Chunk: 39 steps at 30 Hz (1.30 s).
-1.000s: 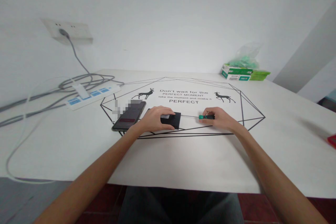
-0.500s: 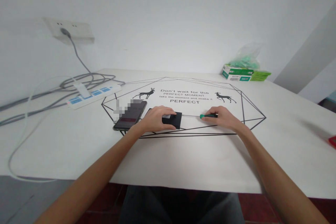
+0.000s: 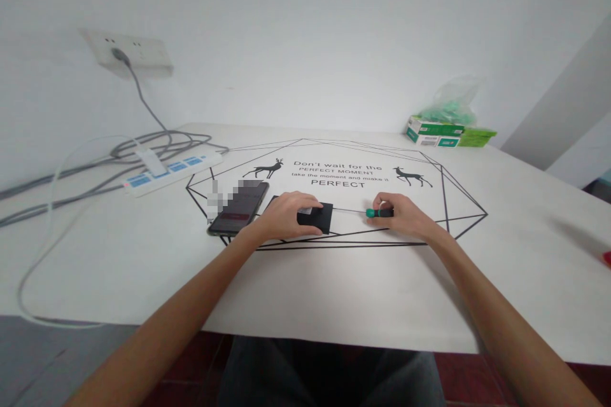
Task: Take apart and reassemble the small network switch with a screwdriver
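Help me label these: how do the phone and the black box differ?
The phone is long and lies untouched; the black box is squarer and held down by the left hand. The phone's screen shows dim red; the black box bears a pale label. Both lie flat on the table.

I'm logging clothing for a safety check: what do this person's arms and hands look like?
The left forearm and right forearm are bare, no sleeves in view. The left hand and right hand wear no gloves; no watch, bracelet or ring shows.
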Each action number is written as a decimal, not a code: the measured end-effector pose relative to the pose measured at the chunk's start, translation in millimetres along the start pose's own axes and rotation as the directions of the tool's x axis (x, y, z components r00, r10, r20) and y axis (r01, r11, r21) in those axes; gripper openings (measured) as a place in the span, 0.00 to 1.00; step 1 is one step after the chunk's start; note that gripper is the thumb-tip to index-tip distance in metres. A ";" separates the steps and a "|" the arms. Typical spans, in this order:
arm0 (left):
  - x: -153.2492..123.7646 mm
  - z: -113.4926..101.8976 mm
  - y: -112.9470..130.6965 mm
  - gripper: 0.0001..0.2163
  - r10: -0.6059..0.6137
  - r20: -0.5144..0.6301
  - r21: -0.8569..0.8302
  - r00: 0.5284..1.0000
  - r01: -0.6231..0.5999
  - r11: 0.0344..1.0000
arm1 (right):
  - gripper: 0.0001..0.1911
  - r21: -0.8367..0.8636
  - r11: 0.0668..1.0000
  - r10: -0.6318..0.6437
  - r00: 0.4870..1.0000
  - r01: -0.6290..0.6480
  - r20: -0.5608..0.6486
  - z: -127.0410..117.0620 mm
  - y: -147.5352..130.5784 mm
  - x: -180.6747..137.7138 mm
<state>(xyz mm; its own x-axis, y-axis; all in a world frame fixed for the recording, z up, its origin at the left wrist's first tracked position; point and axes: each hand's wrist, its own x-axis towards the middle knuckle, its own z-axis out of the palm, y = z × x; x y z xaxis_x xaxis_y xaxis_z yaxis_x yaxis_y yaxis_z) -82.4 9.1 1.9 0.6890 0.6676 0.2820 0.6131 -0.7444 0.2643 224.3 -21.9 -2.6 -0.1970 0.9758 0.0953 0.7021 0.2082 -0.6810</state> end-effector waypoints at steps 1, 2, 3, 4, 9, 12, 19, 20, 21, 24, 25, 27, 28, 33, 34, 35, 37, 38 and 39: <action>-0.1 0.0 0.2 0.26 -0.004 0.003 -0.001 1.000 0.004 1.000 | 0.18 0.002 1.000 0.001 1.000 -0.001 0.001 0.0 -0.3 0.0; -0.1 0.0 0.3 0.26 -0.006 0.006 -0.002 1.000 0.006 1.000 | 0.19 0.004 1.000 -0.003 1.000 0.003 0.002 -0.3 -0.7 -0.1; -0.1 0.1 0.5 0.26 -0.007 0.009 -0.005 1.000 0.007 1.000 | 0.19 0.005 1.000 -0.009 1.000 0.009 0.008 -0.8 -1.2 -0.2; 0.0 0.1 0.6 0.26 -0.007 0.010 -0.008 1.000 0.007 1.000 | 0.19 0.009 1.000 -0.016 1.000 0.016 0.024 -1.5 -1.9 -0.4; 0.2 0.6 0.1 0.26 -0.011 0.009 -0.005 1.000 0.011 1.000 | 0.22 0.005 0.999 -0.038 0.991 0.037 0.128 -6.2 -4.8 -1.4; 0.3 1.2 -1.1 0.26 -0.006 0.006 -0.005 1.000 0.006 1.000 | 0.23 -0.020 1.000 -0.010 0.993 0.013 0.120 -7.2 -4.3 -1.5; 0.7 1.2 -0.4 0.26 0.015 0.000 0.009 1.000 -0.015 1.000 | 0.20 0.044 0.996 -0.080 0.997 0.079 0.023 -1.7 1.9 1.5; 0.8 1.0 -0.1 0.26 0.014 0.001 0.011 1.000 -0.014 1.000 | 0.20 0.063 0.995 -0.083 0.996 0.081 0.022 -0.8 2.1 1.5; 0.9 0.8 0.2 0.27 0.011 0.003 0.014 1.000 -0.011 1.000 | 0.20 0.082 0.994 -0.079 0.997 0.076 0.026 -0.1 1.9 1.2; 1.0 0.4 0.5 0.27 0.001 0.009 0.021 1.000 -0.002 1.000 | 0.19 0.084 0.994 -0.076 0.996 0.072 0.048 1.0 0.3 0.1; 1.0 0.4 0.5 0.27 -0.001 0.010 0.023 1.000 0.001 1.000 | 0.19 0.060 0.995 -0.084 0.995 0.080 0.054 1.2 -0.3 -0.3; 0.9 0.4 0.4 0.26 0.000 0.008 0.024 1.000 0.000 1.000 | 0.17 -0.002 0.995 -0.102 0.993 0.102 0.061 1.5 -1.6 -0.6; 0.8 0.4 0.4 0.26 0.002 0.007 0.024 1.000 -0.002 1.000 | 0.16 -0.032 0.994 -0.107 0.993 0.109 0.056 1.7 -2.2 -0.7; 0.9 0.3 0.8 0.25 0.009 0.002 0.024 1.000 -0.009 1.000 | 0.16 -0.164 0.983 -0.083 0.997 0.083 0.007 1.5 -6.4 -1.5; 1.0 0.3 0.9 0.25 0.010 0.002 0.024 1.000 -0.010 1.000 | 0.16 -0.187 0.978 -0.089 0.996 0.089 0.007 1.0 -7.5 -1.9; 1.1 0.3 1.0 0.25 0.012 0.002 0.025 1.000 -0.012 1.000 | 0.16 -0.204 0.974 -0.099 0.995 0.099 0.011 0.4 -8.6 -2.4; 1.1 0.4 1.2 0.26 0.015 -0.003 0.031 1.000 -0.015 0.999 | 0.17 -0.226 0.967 -0.117 0.993 0.121 0.030 -1.1 -10.4 -3.2; 1.0 0.5 1.3 0.26 0.017 -0.004 0.033 1.000 -0.017 0.999 | 0.17 -0.237 0.964 -0.118 0.992 0.124 0.040 -1.9 -11.1 -3.6; 1.0 0.5 1.4 0.26 0.020 -0.002 0.035 1.000 -0.019 0.999 | 0.19 -0.251 0.960 -0.113 0.993 0.121 0.046 -2.5 -11.5 -3.7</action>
<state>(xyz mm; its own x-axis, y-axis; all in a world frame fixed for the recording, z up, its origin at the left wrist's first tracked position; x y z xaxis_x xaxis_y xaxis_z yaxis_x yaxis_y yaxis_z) -80.7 8.7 2.0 0.7000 0.6529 0.2892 0.6127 -0.7572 0.2264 218.7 -27.8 6.7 -0.3062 0.9420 0.1377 0.8223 0.3346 -0.4602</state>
